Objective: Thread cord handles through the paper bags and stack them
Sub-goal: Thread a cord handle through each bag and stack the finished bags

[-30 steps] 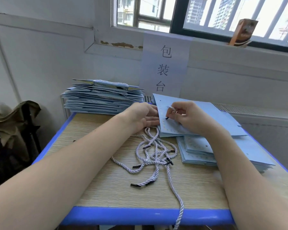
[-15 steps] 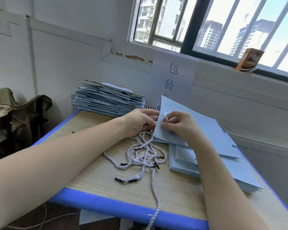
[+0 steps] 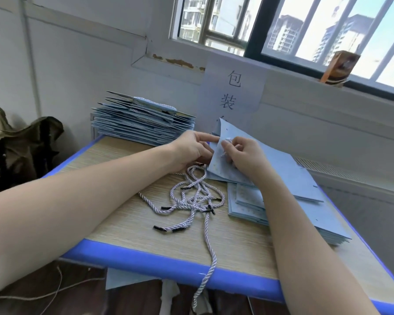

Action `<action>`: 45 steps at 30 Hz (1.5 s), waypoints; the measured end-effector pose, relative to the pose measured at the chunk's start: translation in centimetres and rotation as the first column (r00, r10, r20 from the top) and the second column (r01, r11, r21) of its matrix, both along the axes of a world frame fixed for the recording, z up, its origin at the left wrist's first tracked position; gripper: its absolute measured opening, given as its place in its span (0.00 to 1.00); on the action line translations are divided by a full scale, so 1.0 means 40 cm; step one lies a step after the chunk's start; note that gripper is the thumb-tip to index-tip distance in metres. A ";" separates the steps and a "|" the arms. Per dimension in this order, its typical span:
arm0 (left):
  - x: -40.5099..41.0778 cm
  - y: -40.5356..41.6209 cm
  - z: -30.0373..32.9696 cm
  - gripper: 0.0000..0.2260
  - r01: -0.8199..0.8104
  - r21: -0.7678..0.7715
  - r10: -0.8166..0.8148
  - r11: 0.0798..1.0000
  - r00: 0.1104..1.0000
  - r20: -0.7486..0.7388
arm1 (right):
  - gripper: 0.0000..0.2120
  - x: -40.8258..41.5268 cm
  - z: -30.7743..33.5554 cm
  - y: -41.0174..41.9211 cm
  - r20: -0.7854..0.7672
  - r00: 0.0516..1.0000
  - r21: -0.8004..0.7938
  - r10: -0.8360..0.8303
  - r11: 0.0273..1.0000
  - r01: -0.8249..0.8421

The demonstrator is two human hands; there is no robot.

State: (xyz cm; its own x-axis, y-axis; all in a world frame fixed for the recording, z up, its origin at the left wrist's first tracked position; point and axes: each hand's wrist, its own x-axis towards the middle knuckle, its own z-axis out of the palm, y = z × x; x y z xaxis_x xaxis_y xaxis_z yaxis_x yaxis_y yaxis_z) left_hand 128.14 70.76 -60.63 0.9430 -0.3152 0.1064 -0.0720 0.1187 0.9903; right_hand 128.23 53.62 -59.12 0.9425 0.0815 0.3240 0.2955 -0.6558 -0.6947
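A flat light-blue paper bag (image 3: 280, 164) is tilted up at its left edge over a pile of unthreaded bags (image 3: 314, 214) on the table's right side. My right hand (image 3: 243, 155) pinches a white cord end (image 3: 228, 141) against the bag's top corner. My left hand (image 3: 191, 151) holds the bag's lifted edge from the left, fingers partly behind the paper. A tangle of white twisted cords with black tips (image 3: 191, 201) lies in front of the hands, one cord hanging over the table's front edge. A stack of finished bags (image 3: 139, 123) with cord handles sits at the back left.
The wooden table has a blue rim (image 3: 168, 264). A paper sign (image 3: 232, 92) hangs on the wall behind the bags. A small brown box (image 3: 339, 67) stands on the window sill. A dark green cloth bundle (image 3: 16, 146) sits left of the table.
The bag's left edge has been lifted higher and curled up between my hands. My right hand has pushed the cord end to the bag's corner. The view has swung left and up.
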 end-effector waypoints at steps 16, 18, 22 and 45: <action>0.001 0.019 0.018 0.30 -0.119 0.461 0.033 0.880 0.981 0.191 | 0.06 0.013 0.005 0.002 -0.080 0.989 0.407 -0.126 0.902 0.148; 0.000 0.013 0.015 0.28 -0.115 0.416 0.039 0.902 0.982 0.186 | 0.05 0.013 0.007 0.000 -0.080 0.989 0.396 -0.128 0.906 0.150; 0.001 -0.001 0.008 0.26 -0.121 0.341 0.060 0.932 0.981 0.186 | 0.06 0.014 0.012 -0.001 -0.097 0.986 0.459 -0.136 0.873 0.165; -0.012 -0.033 0.030 0.05 -0.173 0.024 0.175 0.985 0.978 -0.112 | 0.13 -0.009 0.027 0.001 -0.071 0.976 0.509 0.206 0.849 -0.142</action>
State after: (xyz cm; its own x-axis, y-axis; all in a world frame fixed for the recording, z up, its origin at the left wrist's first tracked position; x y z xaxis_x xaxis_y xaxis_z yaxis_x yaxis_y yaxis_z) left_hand 127.66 69.45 -59.42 0.9893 -0.1459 -0.0077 0.0225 0.1001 0.9947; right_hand 127.88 53.65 -58.03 0.9619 0.1057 0.2523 0.2667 -0.1576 -0.9508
